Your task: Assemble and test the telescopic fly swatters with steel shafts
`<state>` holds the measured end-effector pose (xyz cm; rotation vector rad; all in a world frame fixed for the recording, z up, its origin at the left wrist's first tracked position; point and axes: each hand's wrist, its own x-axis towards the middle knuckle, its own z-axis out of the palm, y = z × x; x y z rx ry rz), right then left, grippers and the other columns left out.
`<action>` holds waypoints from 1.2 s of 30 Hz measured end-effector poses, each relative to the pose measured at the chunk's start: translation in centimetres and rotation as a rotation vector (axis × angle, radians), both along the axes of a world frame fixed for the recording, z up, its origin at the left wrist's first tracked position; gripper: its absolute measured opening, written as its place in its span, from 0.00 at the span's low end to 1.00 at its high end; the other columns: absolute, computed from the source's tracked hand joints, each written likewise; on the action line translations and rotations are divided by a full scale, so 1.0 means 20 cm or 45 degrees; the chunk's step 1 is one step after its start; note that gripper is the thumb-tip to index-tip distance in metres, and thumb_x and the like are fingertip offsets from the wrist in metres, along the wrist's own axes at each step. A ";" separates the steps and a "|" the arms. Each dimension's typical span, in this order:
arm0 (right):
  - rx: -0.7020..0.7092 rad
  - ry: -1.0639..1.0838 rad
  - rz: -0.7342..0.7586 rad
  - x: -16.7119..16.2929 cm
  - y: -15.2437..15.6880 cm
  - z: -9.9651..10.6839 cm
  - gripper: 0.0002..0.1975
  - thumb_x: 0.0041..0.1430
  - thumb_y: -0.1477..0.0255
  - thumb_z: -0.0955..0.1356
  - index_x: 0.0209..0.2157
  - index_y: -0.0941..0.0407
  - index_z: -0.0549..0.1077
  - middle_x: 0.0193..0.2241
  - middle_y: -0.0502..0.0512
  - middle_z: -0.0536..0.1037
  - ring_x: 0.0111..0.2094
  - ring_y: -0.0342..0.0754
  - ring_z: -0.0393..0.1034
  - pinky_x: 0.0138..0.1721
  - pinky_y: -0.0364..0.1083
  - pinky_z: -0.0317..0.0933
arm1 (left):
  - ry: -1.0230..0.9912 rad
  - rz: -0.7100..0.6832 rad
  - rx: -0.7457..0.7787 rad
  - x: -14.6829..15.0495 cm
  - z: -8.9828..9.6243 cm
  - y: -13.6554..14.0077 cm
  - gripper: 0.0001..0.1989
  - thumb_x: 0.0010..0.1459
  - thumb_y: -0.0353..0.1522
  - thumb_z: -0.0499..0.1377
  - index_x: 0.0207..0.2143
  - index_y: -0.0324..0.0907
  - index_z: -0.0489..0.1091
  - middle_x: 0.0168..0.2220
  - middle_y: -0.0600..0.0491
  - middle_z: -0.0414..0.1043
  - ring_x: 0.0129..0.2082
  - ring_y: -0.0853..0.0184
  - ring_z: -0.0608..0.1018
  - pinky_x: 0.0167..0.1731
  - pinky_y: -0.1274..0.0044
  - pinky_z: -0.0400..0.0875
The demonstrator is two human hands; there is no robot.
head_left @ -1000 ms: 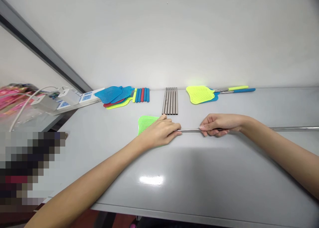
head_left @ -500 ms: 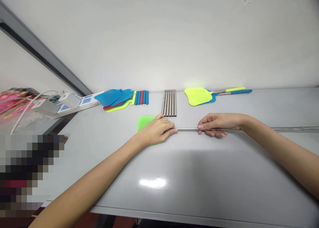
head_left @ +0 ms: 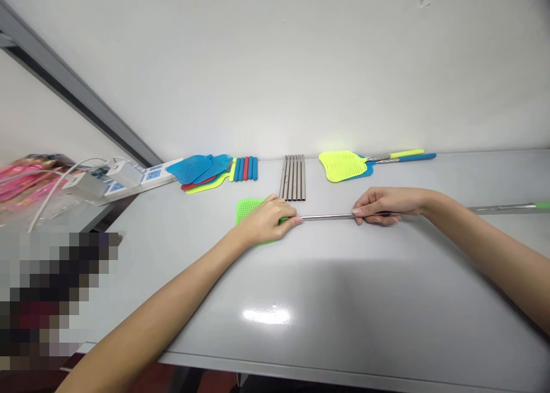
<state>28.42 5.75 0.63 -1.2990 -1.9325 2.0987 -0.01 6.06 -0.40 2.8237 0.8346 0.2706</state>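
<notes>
A green fly swatter [head_left: 247, 211] lies crosswise on the grey table, its thin telescopic metal rod [head_left: 327, 216] running out to the right. My left hand [head_left: 267, 218] is closed round the neck where the green mesh head meets the rod, covering much of the head. Farther along, my right hand [head_left: 384, 204] pinches the rod between thumb and fingers. Beyond my right wrist the thicker rod section comes out again and ends in a green handle [head_left: 543, 205], cut off by the right edge of the view.
Behind my hands lie several metal tubes [head_left: 293, 178] in a row. To their left are several coloured handle grips [head_left: 246, 168] and stacked swatter heads [head_left: 189, 168]. Yellow and blue fly swatters [head_left: 344, 166] lie at back right, near the wall. A power strip [head_left: 152, 175] with plugged-in chargers stands left.
The rod has become shorter, and its green handle has come into view at the right edge. My right hand has shifted slightly right and up along the rod; my left hand stays at the neck.
</notes>
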 end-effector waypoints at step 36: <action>-0.347 0.150 -0.015 -0.06 -0.03 -0.05 0.13 0.52 0.66 0.63 0.23 0.62 0.66 0.12 0.41 0.50 0.11 0.32 0.38 0.09 0.35 0.33 | 0.102 -0.013 0.351 0.04 0.03 -0.12 0.16 0.58 0.34 0.42 0.21 0.40 0.59 0.19 0.54 0.59 0.21 0.70 0.61 0.29 0.75 0.53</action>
